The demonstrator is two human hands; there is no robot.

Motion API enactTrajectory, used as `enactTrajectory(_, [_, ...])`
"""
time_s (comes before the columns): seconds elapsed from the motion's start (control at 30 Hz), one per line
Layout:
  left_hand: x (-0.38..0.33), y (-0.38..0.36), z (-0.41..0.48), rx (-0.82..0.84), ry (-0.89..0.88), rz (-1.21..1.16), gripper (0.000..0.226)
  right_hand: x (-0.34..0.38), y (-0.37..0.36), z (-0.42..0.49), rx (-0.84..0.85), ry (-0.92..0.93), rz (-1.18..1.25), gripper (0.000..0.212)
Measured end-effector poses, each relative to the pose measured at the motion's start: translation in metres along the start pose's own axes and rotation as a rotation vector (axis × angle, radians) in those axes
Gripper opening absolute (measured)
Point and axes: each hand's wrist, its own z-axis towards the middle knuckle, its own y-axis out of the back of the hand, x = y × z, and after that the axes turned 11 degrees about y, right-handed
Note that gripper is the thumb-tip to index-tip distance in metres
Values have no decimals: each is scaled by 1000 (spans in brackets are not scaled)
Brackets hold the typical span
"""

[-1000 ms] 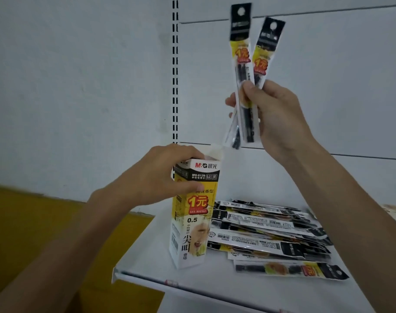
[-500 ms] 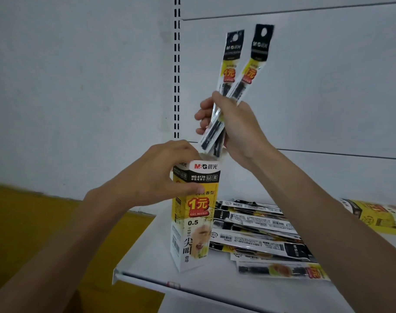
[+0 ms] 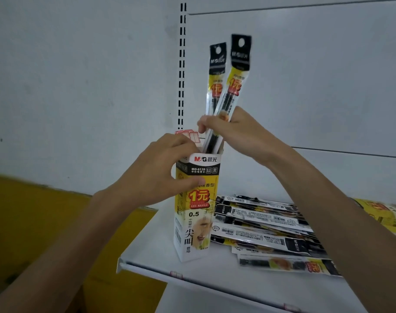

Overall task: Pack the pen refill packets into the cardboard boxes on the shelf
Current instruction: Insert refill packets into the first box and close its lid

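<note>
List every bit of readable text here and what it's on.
"M&G晨光": top of the cardboard box.
"MG-6139", "0.5": its black band.
"1元", "GEL REFILL", "0.5", "尖叫": its front.
"1元": both held packets, blurred.
"M&G": one packet in the pile of packets.
Barcode digits, fine print: too small.

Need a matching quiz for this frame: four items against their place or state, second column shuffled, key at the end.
Column A
1. left hand
2. right hand
3. packet pile
4. held packets

Column B
a. lying flat on the shelf
b. grips the upright box
c. lower ends inside the box mouth
d. grips the held packets

Pairs: 1-b, 2-d, 3-a, 4-c
</note>
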Motion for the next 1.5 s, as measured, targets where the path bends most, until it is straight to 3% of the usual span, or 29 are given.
enactTrajectory(0.07, [-1,-1,0,-9,-26,-4,49,2,1,0,2,17,-45,26])
enactTrajectory(0.17, [-7,-2,-1,-2,-18,-49,41,-4,-12,-2,167,-25,-123,24])
enactTrajectory(0.3, [-8,-3,-4,11,33,-108,39,-16,-9,-5,202,-139,117,27])
enactTrajectory(0.37, [-7,-3,-4,34,49,-137,37,-14,2,-3,85,-138,267,40])
enactTrajectory(0.43, [-6,-5,-4,38,45,-133,36,-9,13,2,-120,-57,352,35])
enactTrajectory(0.53, [-6,-9,-5,14,60,-97,47,-6,13,4,-260,97,173,7])
enactTrajectory(0.63, [-6,-11,-6,-9,43,-109,51,-15,-5,-2,-60,53,-96,2])
enactTrajectory(0.7, [-5,-11,-7,-13,47,-129,51,-22,-12,-6,-18,4,-41,15])
enactTrajectory(0.77, [-3,-11,-9,-28,55,-140,53,-26,-8,-7,-168,15,133,27])
enactTrajectory(0.87, [-1,-12,-12,-30,65,-166,55,-27,-1,-10,-322,170,133,16])
enactTrajectory(1.07, [-3,-21,-14,-94,77,-187,58,-26,-15,-24,-188,296,-75,19])
enactTrajectory(1.23, [5,-28,-17,-156,177,-163,68,-26,-18,-33,-130,260,-93,41])
enactTrajectory(1.37, [2,-28,-18,-132,209,-252,68,-21,-21,-31,15,296,-225,66])
enactTrajectory(1.43, [0,-26,-18,-124,223,-343,65,-20,-18,-29,37,269,-189,66])
enactTrajectory(1.5, [0,-25,-19,-122,225,-373,65,-23,-15,-29,-45,273,-61,56])
